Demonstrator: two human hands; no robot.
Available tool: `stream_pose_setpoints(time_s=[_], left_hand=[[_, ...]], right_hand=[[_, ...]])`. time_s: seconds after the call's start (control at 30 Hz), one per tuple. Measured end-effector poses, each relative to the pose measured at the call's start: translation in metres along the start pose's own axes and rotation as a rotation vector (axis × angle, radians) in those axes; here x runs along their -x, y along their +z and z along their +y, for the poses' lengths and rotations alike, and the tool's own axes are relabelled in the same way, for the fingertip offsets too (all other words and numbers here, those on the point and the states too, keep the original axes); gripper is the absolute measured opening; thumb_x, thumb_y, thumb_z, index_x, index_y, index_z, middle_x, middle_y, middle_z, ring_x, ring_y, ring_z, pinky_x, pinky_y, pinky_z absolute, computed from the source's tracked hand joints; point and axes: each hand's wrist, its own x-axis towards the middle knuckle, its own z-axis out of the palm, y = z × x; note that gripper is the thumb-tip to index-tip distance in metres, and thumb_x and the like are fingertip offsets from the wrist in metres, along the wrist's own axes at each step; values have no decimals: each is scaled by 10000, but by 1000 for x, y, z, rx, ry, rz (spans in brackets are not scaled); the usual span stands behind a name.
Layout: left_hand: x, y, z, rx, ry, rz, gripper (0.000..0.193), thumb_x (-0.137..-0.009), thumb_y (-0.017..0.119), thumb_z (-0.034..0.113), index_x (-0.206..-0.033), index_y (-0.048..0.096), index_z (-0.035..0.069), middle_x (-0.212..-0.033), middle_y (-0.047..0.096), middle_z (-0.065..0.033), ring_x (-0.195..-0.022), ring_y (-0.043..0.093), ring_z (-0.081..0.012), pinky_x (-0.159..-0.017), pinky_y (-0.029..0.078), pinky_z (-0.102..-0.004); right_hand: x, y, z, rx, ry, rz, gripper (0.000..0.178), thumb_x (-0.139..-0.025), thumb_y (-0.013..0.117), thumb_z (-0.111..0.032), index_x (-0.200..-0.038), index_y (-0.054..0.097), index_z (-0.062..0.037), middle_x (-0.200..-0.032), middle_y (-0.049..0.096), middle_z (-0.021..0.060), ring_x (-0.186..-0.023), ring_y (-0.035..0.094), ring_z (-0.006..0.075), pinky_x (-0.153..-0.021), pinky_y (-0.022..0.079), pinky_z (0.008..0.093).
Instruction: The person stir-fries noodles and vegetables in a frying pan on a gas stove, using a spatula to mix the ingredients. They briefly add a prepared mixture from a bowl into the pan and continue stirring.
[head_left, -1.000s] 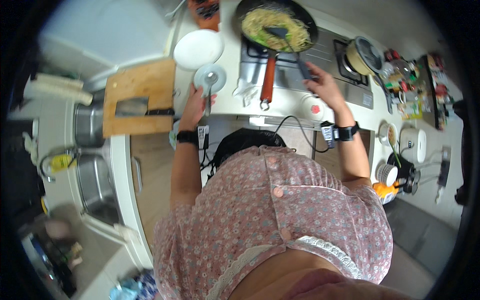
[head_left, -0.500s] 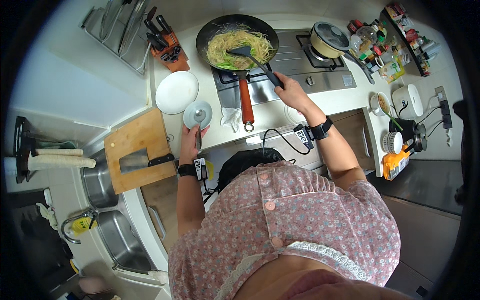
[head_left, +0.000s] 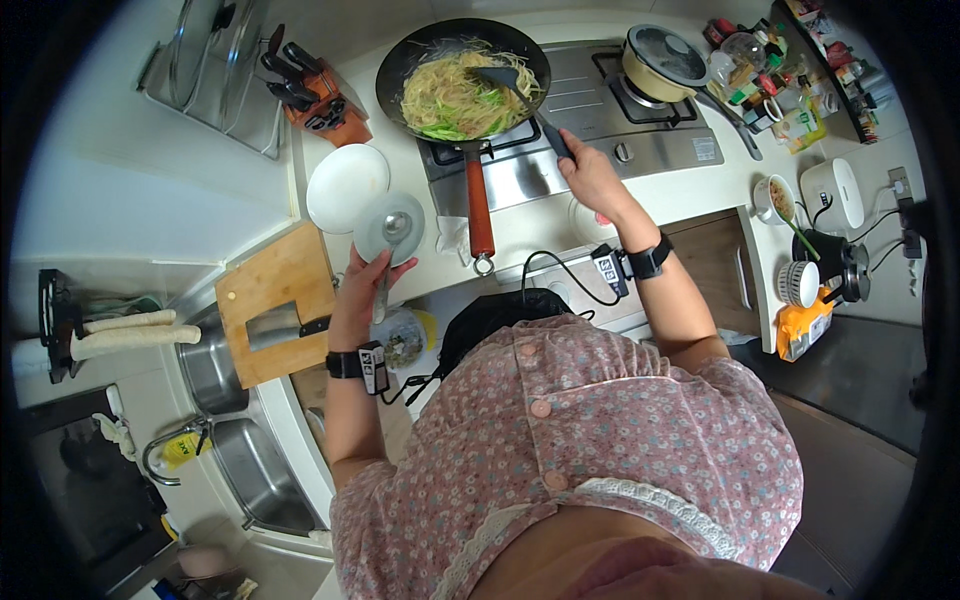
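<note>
Right hand (head_left: 595, 183), fingers wrapped round the spatula (head_left: 552, 136): low sweeps should lift the pale strands (head_left: 450, 100). Left hand (head_left: 358, 290), fingers holding dish (head_left: 374, 224) with spoon (head_left: 397, 226): best level.

Bright light, bowed edges, corners fading black.

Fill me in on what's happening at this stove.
The person's right hand has a dark spatula in its grip, reaching into a black wok of noodle-like strands and green pieces on the stove. The left hand holds a small pale bowl with a spoon in it, near a white plate.
</note>
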Motion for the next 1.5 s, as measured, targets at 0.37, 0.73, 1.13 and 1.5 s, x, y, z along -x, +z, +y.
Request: stream_pose_setpoints(time_s=[0.37, 0.73, 1.13, 1.5], left_hand=[[-67, 108, 86, -377, -61, 50, 566, -887, 562, 54, -1385, 292, 50, -1178, 579, -155, -883, 672, -226, -666, 552, -202], [-202, 173, 94, -473, -129, -84, 514, -883, 615, 96, -1313, 368, -41, -1148, 567, -159, -966, 639, -216, -827, 561, -220], [-284, 199, 64, -478, -248, -150, 460, -866, 609, 29, -1263, 382, -21, -1181, 544, -173, -926, 654, -286, -830, 587, -328], [-320, 208, 50, -567, -259, -75, 484, -855, 646, 35, -1261, 382, 33, -1156, 539, -187, -948, 646, -315, -750, 612, -331]], right_hand=[[25, 6, -8, -42, -100, -158, 547, -852, 495, -58, -1357, 363, 103, -917, 608, 326, -868, 600, 456, -809, 479, 448], [23, 2, -2, -50, -41, -275, 593, -868, 496, -73, -1411, 293, 49, -982, 565, 332, -831, 599, 474, -761, 504, 473], [21, -2, 15, -68, -90, -267, 588, -885, 507, -98, -1414, 277, 15, -948, 537, 286, -791, 607, 449, -698, 508, 482], [17, -11, 28, -139, -201, -237, 613, -862, 556, -93, -1382, 276, 73, -934, 531, 287, -799, 595, 443, -699, 496, 485]])
